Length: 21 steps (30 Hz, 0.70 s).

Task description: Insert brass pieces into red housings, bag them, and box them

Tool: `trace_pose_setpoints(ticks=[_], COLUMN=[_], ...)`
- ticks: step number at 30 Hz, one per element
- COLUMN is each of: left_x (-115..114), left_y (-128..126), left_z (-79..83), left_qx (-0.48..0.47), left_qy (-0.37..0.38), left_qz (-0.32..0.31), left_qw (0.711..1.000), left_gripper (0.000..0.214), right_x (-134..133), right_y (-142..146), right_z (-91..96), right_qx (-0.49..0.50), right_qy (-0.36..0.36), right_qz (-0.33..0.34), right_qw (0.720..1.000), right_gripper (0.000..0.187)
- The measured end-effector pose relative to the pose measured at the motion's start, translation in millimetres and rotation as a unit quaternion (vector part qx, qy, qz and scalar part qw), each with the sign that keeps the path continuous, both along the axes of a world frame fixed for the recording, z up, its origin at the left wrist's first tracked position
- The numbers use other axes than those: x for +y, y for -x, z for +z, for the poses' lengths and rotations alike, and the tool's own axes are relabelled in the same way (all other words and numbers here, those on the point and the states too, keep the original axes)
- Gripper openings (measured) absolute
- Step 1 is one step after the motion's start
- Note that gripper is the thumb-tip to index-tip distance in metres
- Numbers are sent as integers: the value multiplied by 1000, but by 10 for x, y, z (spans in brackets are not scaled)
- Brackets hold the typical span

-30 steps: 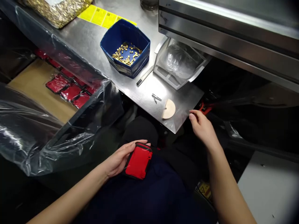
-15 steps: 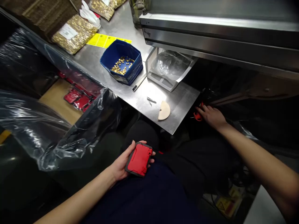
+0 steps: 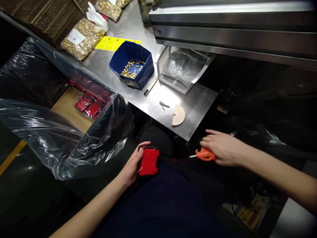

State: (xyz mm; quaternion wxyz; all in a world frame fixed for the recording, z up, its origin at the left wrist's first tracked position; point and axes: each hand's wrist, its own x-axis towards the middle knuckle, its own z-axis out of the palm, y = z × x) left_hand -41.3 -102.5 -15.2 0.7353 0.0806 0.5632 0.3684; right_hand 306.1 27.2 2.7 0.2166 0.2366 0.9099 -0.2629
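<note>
The white label (image 3: 75, 36) is too small to read; your left hand (image 3: 131, 167) clasps the red case (image 3: 149, 161), your outstretched right hand (image 3: 224, 147) an orange-handled tool (image 3: 206, 154), tip leftward.

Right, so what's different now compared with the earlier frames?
The right hand, first beside the table, has taken hold of the orange-handled tool and brought it in toward the red case. The left hand still holds the case. The blue bin and pale half-disc stay put.
</note>
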Motion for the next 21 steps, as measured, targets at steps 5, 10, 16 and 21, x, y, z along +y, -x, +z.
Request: trace_pose_setpoints(ticks=[5, 10, 16, 21], left_x=[-125, -165, -30, 218], left_y=[-19, 41, 136, 87], left_z=[-73, 4, 273, 363], left_qx=[28, -31, 23, 36], left_qy=[-29, -7, -107, -253], left_qz=[-38, -40, -174, -350], left_qw=[998, 999, 979, 901], left_gripper=[59, 67, 99, 83], right_x=[-393, -439, -352, -73], right_y=[911, 1092, 840, 716], right_z=[429, 478, 656, 847], right_qx=[-90, -105, -130, -136], right_qy=[66, 66, 84, 96], right_qz=[-44, -51, -68, -128], right_qw=[993, 991, 986, 978], right_gripper=[13, 18, 18, 43])
